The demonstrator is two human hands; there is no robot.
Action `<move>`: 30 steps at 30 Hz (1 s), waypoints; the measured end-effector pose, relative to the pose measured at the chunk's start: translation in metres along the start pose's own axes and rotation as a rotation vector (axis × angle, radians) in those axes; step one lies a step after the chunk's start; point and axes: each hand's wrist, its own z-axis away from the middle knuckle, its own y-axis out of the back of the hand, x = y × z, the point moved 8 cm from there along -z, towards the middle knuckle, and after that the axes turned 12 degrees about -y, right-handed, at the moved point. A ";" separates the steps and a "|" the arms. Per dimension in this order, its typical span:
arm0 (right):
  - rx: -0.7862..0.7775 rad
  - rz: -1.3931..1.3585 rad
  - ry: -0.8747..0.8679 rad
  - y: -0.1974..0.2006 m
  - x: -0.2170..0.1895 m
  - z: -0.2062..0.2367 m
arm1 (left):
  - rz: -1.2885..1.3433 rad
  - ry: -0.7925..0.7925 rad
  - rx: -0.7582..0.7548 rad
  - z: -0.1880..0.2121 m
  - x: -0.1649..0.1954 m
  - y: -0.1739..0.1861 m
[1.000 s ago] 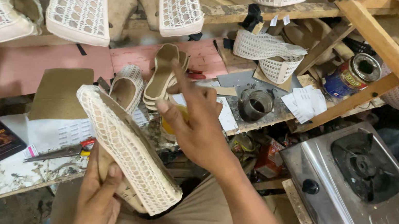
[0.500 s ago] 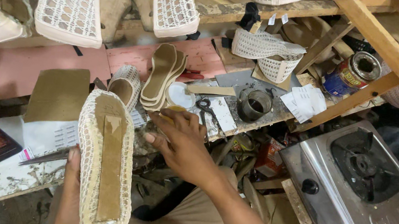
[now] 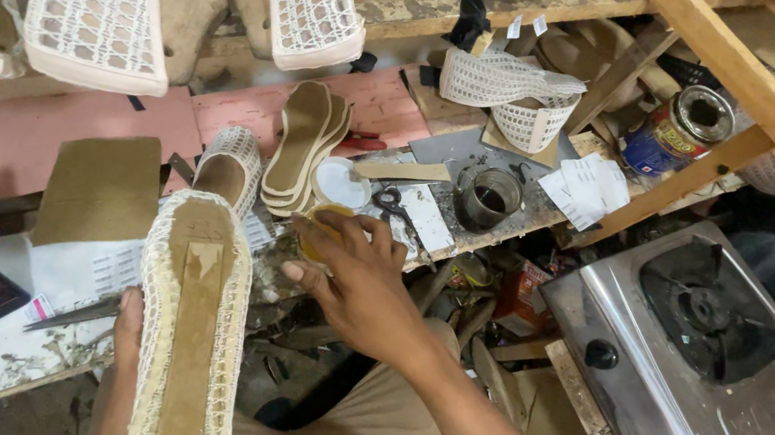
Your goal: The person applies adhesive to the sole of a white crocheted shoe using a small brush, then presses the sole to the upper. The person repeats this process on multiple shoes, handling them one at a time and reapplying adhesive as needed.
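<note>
While the left hand (image 3: 127,332) grips the sole-up shoe (image 3: 190,331), long axis vertical at lower left, the right hand (image 3: 354,278) curls over a yellow tin (image 3: 323,231) just right of its toe.

Lighting was soft and even, moderately bright, no hard shadows on the bench ahead of the hands. Right hand (image 3: 354,278) and the shoe upper (image 3: 191,321) in the left hand (image 3: 127,332) were sharp, no motion blur. Steel stove (image 3: 708,384) right of the right hand showed a mild sheen, no blown-out glare. Below the hands, under the bench, the picture went dim and detail was lost. White mesh uppers (image 3: 100,0) hanging above the hands were bright, slightly stretched toward the frame edge.
</note>
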 end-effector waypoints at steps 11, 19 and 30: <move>0.007 0.071 0.013 0.004 0.010 0.001 | 0.038 -0.063 0.040 -0.017 -0.005 0.008; 0.011 0.342 0.038 -0.009 0.029 -0.003 | -0.009 -0.123 0.021 0.010 0.015 -0.025; 0.066 0.547 0.083 -0.026 0.053 -0.016 | -0.086 0.205 0.216 0.078 0.028 -0.086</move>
